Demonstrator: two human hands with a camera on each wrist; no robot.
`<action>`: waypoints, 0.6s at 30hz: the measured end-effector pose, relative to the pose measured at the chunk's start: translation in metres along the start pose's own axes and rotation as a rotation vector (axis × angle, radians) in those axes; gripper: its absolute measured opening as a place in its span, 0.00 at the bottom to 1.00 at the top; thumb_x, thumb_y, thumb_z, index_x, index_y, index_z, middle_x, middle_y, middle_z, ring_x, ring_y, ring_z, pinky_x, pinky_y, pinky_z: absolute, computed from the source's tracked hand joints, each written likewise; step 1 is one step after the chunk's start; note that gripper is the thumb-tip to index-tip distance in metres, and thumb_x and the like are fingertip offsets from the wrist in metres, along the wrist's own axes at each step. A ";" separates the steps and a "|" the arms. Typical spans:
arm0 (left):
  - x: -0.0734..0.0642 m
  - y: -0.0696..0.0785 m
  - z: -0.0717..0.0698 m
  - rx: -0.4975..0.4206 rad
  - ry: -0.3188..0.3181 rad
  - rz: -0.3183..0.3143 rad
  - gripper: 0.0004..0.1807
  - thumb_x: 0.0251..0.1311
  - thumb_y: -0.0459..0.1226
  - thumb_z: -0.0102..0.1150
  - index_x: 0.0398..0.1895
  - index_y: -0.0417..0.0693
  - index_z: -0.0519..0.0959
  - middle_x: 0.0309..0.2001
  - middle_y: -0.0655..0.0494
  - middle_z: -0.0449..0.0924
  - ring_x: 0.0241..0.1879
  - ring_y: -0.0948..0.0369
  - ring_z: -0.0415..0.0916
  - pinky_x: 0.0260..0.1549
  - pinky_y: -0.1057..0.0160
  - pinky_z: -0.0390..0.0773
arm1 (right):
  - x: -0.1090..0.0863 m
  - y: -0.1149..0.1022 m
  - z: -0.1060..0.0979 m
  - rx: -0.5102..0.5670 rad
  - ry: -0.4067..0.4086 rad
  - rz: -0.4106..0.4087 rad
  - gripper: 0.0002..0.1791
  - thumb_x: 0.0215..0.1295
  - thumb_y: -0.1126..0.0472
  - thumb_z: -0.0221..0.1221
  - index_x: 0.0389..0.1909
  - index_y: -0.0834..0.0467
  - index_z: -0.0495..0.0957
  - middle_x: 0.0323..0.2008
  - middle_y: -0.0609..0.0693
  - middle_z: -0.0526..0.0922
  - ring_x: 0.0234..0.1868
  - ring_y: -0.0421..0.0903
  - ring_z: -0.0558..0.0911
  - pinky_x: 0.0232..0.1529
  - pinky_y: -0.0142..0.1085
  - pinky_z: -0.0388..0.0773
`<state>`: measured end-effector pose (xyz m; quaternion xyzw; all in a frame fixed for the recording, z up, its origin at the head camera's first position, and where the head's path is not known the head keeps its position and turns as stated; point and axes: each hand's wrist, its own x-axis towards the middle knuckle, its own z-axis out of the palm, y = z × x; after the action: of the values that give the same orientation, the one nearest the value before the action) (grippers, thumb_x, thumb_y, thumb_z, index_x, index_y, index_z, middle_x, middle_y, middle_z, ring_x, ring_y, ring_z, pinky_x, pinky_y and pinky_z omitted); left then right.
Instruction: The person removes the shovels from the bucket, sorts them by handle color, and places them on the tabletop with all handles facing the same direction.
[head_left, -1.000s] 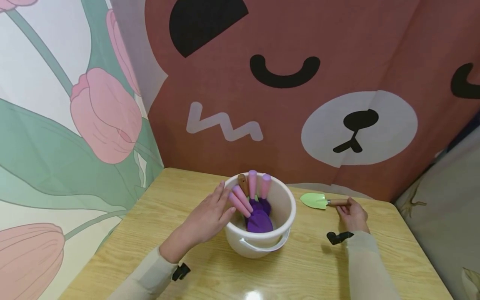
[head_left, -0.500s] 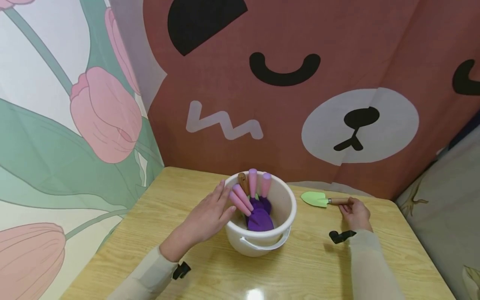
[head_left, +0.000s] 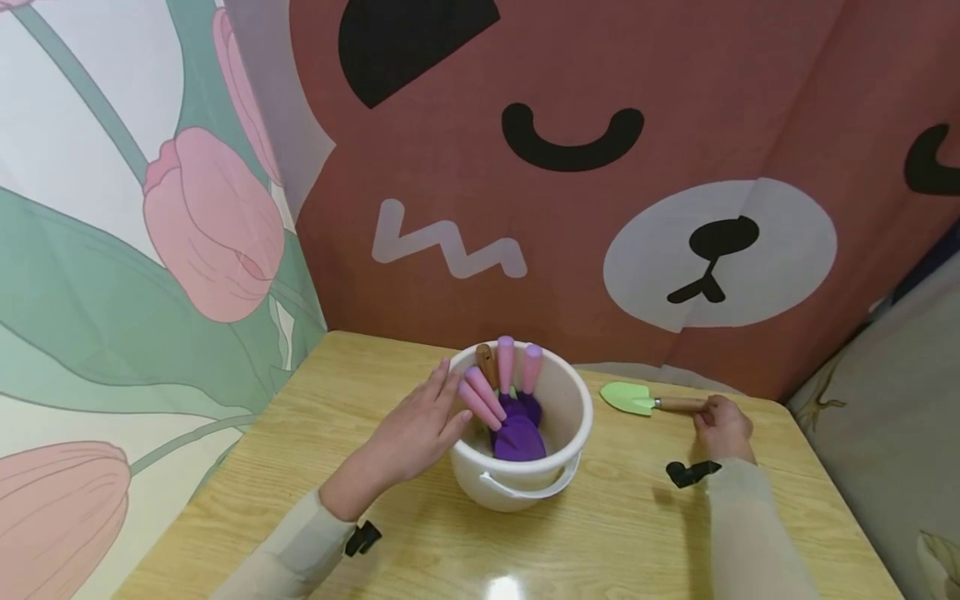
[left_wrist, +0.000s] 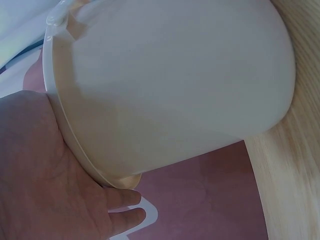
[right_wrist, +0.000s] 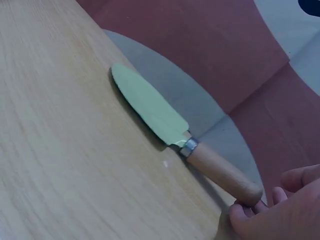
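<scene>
A white bucket (head_left: 517, 492) stands on the table, holding several toy tools with pink handles (head_left: 506, 367) and purple heads (head_left: 519, 439), plus one brown wooden handle (head_left: 486, 365). My left hand (head_left: 412, 429) rests on the bucket's left rim, fingers extended; the left wrist view shows the palm at the rim. On the right lies a small trowel (head_left: 628, 398) with a light green blade and wooden handle (right_wrist: 220, 172). Loosely bent, the fingers of my right hand (head_left: 726, 427) touch the handle's end, with the index finger apart from it in the right wrist view.
The wooden table (head_left: 600, 542) ends at the back against a brown bear-print cloth (head_left: 450, 167). A tulip-print cloth (head_left: 210, 225) hangs at the left, and a grey cloth (head_left: 900, 400) at the right.
My right hand has slid right along the trowel's handle to its end, while the trowel has stayed nearly in place. The left hand and the bucket have hardly moved.
</scene>
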<state>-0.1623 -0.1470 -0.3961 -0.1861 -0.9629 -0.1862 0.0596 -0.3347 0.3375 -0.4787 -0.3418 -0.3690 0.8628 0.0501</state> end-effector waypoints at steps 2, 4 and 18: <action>0.000 0.000 0.000 -0.001 -0.003 -0.001 0.40 0.79 0.58 0.33 0.81 0.40 0.50 0.82 0.42 0.35 0.80 0.49 0.42 0.76 0.47 0.54 | -0.004 -0.003 0.000 -0.002 0.013 -0.008 0.43 0.70 0.69 0.56 0.80 0.44 0.49 0.73 0.37 0.55 0.70 0.37 0.61 0.74 0.34 0.56; 0.000 0.000 -0.001 -0.002 -0.003 -0.001 0.40 0.79 0.58 0.33 0.81 0.40 0.50 0.82 0.41 0.35 0.80 0.49 0.42 0.76 0.47 0.54 | -0.007 -0.007 -0.001 0.004 0.030 -0.005 0.41 0.69 0.70 0.57 0.78 0.43 0.54 0.71 0.35 0.58 0.67 0.37 0.64 0.73 0.34 0.59; -0.001 0.001 0.000 -0.024 -0.010 -0.013 0.39 0.79 0.57 0.33 0.81 0.43 0.49 0.82 0.44 0.35 0.80 0.50 0.42 0.76 0.47 0.53 | -0.026 -0.027 -0.004 -0.014 -0.036 -0.047 0.06 0.69 0.60 0.64 0.42 0.46 0.81 0.28 0.42 0.83 0.36 0.40 0.83 0.33 0.32 0.81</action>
<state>-0.1614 -0.1468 -0.3959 -0.1815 -0.9620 -0.1973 0.0516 -0.3173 0.3504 -0.4481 -0.3179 -0.3839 0.8647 0.0616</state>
